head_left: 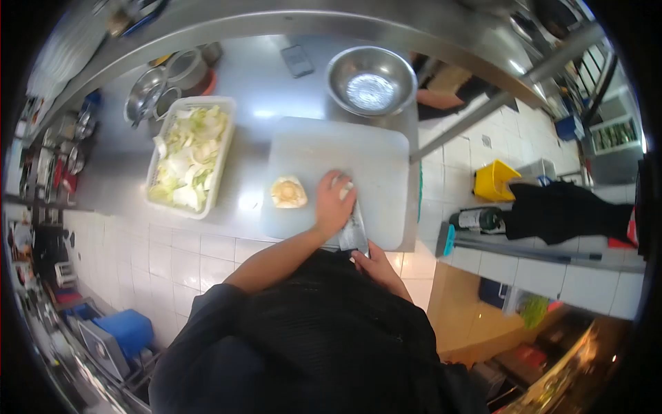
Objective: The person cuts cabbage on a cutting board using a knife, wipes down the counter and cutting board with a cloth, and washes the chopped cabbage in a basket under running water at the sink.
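Note:
My right hand [376, 265] grips the handle of a broad-bladed kitchen knife [354, 233], whose blade points away from me over the white cutting board [383, 162]. On the board my left hand [334, 203] has its fingers curled over a small pale vegetable piece [349, 186], close against the blade. Most of that piece is hidden under the fingers. A pale, rounded vegetable stump [287, 192], cut side up, lies on the board left of my left hand. Farther left, a white plastic basket [228, 121] is filled with chopped pale-green leaves that look like cabbage.
A steel bowl [372, 81] stands behind the board, near a phone [296, 61] on the steel table. Pots and bowls [146, 93] sit at the back left. Overhead runs a steel shelf [276, 22]. Another person's arm [441, 99] shows beyond the table's right side.

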`<control>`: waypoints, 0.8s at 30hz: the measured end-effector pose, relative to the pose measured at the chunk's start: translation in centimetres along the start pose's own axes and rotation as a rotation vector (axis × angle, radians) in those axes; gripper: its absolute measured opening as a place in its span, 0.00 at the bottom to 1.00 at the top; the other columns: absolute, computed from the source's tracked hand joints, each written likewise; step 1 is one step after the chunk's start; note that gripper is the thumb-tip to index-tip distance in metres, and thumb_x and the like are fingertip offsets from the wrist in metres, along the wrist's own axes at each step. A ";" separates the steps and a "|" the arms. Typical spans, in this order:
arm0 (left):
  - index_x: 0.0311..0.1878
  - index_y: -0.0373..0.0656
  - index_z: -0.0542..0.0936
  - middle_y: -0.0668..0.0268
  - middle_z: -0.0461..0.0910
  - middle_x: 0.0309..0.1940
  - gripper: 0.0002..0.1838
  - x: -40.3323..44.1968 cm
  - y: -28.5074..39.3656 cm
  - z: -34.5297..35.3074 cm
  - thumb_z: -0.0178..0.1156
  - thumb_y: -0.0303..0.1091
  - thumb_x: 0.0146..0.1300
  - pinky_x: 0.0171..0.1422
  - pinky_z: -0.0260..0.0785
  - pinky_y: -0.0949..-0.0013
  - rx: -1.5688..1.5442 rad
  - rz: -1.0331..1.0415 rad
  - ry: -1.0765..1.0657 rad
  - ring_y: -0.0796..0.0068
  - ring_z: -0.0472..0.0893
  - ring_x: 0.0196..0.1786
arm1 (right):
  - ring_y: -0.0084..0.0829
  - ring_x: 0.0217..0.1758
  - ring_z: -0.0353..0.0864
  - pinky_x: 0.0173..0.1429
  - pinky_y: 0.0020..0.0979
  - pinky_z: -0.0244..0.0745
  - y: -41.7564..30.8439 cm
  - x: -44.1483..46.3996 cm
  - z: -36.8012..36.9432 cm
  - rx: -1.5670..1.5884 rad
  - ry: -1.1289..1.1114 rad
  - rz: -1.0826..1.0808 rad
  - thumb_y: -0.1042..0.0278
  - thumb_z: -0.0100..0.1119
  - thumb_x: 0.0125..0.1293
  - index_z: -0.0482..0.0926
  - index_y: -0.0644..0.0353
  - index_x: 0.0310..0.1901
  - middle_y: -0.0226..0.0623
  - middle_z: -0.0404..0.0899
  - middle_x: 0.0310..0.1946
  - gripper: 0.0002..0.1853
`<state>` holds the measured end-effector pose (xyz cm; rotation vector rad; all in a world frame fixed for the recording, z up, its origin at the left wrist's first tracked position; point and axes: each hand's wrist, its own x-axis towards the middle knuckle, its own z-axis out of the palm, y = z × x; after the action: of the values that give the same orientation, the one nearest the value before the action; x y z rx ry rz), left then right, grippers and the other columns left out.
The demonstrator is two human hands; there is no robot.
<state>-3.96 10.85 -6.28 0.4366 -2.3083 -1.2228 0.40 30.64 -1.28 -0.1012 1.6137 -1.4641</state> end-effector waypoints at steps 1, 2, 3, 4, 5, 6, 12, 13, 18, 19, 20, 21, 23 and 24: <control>0.54 0.42 0.83 0.52 0.74 0.63 0.20 -0.1 -0.1 -0.1 0.70 0.37 0.59 0.72 0.64 0.50 0.015 -0.007 0.034 0.46 0.70 0.69 | 0.21 0.18 0.70 0.22 0.26 0.65 -0.1 0.3 0.5 0.027 -0.016 -0.016 0.64 0.59 0.74 0.73 0.58 0.53 0.25 0.71 0.21 0.11; 0.53 0.42 0.84 0.52 0.74 0.62 0.18 -0.1 -0.1 -0.1 0.69 0.34 0.60 0.72 0.64 0.50 -0.058 -0.001 0.049 0.46 0.70 0.68 | 0.21 0.18 0.70 0.22 0.26 0.66 0.1 0.4 0.6 0.014 -0.021 -0.014 0.65 0.59 0.74 0.73 0.59 0.53 0.25 0.71 0.21 0.12; 0.51 0.41 0.84 0.53 0.75 0.61 0.16 0.1 0.0 -0.3 0.68 0.31 0.60 0.72 0.64 0.51 -0.132 0.009 0.064 0.47 0.71 0.68 | 0.21 0.18 0.70 0.22 0.26 0.66 0.0 0.2 0.9 -0.007 -0.056 -0.019 0.65 0.59 0.74 0.73 0.59 0.53 0.25 0.71 0.21 0.12; 0.51 0.41 0.84 0.53 0.75 0.61 0.16 0.7 0.7 -0.6 0.68 0.31 0.60 0.72 0.64 0.51 -0.119 0.004 0.100 0.47 0.71 0.68 | 0.21 0.18 0.70 0.22 0.26 0.66 -0.4 -0.1 1.1 0.000 -0.036 -0.043 0.65 0.59 0.74 0.73 0.60 0.53 0.26 0.71 0.21 0.12; 0.51 0.41 0.84 0.53 0.75 0.61 0.15 1.3 1.6 -0.9 0.67 0.30 0.60 0.72 0.64 0.50 -0.155 0.042 0.136 0.46 0.71 0.67 | 0.21 0.18 0.70 0.22 0.26 0.66 -1.0 -0.2 1.2 0.011 -0.012 -0.065 0.65 0.59 0.74 0.73 0.60 0.53 0.26 0.71 0.22 0.12; 0.50 0.41 0.83 0.54 0.75 0.61 0.15 1.6 2.4 -1.9 0.67 0.29 0.59 0.72 0.64 0.50 -0.190 0.080 0.163 0.46 0.72 0.67 | 0.21 0.18 0.72 0.22 0.26 0.67 -1.9 -0.3 1.3 -0.053 -0.008 -0.090 0.66 0.59 0.73 0.72 0.61 0.54 0.26 0.72 0.23 0.14; 0.51 0.38 0.81 0.52 0.79 0.56 0.16 9.6 1.4 -11.8 0.66 0.29 0.59 0.71 0.64 0.52 -0.305 0.072 0.514 0.50 0.75 0.62 | 0.19 0.18 0.73 0.23 0.25 0.70 -13.1 3.1 8.2 -0.244 -0.143 -0.159 0.66 0.58 0.73 0.71 0.63 0.59 0.28 0.74 0.24 0.18; 0.52 0.36 0.79 0.54 0.80 0.55 0.16 10.7 1.2 -15.8 0.65 0.30 0.62 0.70 0.65 0.56 -0.197 0.102 0.538 0.53 0.76 0.60 | 0.19 0.18 0.72 0.23 0.25 0.70 -15.0 3.7 10.0 -0.279 -0.179 -0.188 0.66 0.58 0.73 0.72 0.63 0.59 0.28 0.74 0.25 0.18; 0.56 0.33 0.79 0.53 0.80 0.52 0.22 13.3 -7.5 -27.7 0.69 0.36 0.63 0.69 0.65 0.57 -0.047 0.011 0.837 0.53 0.77 0.59 | 0.18 0.21 0.74 0.25 0.25 0.71 -16.5 6.3 12.7 -0.210 -0.198 -0.274 0.65 0.61 0.72 0.76 0.63 0.57 0.29 0.76 0.28 0.17; 0.56 0.33 0.79 0.53 0.80 0.52 0.22 12.9 -9.6 -29.1 0.69 0.36 0.63 0.69 0.65 0.57 -0.059 0.001 0.847 0.53 0.77 0.59 | 0.18 0.21 0.74 0.25 0.25 0.71 -15.7 6.7 12.3 -0.226 -0.196 -0.269 0.65 0.61 0.72 0.76 0.63 0.57 0.29 0.76 0.28 0.17; 0.56 0.34 0.79 0.51 0.79 0.53 0.24 12.1 -11.5 -30.4 0.70 0.37 0.61 0.69 0.65 0.56 0.194 -0.059 0.727 0.50 0.76 0.60 | 0.24 0.22 0.76 0.27 0.28 0.73 -14.5 6.8 11.4 -0.271 0.002 -0.315 0.65 0.63 0.70 0.75 0.63 0.58 0.32 0.78 0.29 0.18; 0.57 0.34 0.79 0.49 0.79 0.54 0.26 11.5 -12.9 -31.6 0.71 0.39 0.59 0.68 0.66 0.56 0.441 -0.116 0.595 0.47 0.76 0.61 | 0.29 0.23 0.79 0.29 0.31 0.75 -13.2 7.1 10.3 -0.313 0.198 -0.364 0.64 0.64 0.69 0.75 0.63 0.59 0.34 0.80 0.29 0.20; 0.60 0.37 0.78 0.46 0.76 0.59 0.30 10.2 -13.8 -33.1 0.73 0.40 0.57 0.68 0.65 0.52 0.489 -0.200 0.469 0.42 0.73 0.64 | 0.43 0.30 0.84 0.38 0.40 0.80 -8.9 8.8 5.6 -0.849 0.486 -0.634 0.62 0.68 0.65 0.76 0.62 0.59 0.43 0.84 0.35 0.24; 0.62 0.38 0.77 0.44 0.74 0.62 0.31 9.6 -13.4 -33.4 0.72 0.40 0.58 0.68 0.65 0.51 0.547 -0.119 0.464 0.42 0.72 0.65 | 0.43 0.30 0.84 0.38 0.40 0.80 -8.4 8.8 4.7 -0.854 0.483 -0.633 0.62 0.68 0.65 0.76 0.62 0.59 0.43 0.84 0.35 0.24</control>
<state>7.34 -23.83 1.12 0.9459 -2.1877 -0.4415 -5.69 19.36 1.37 -0.8600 2.6952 -1.1623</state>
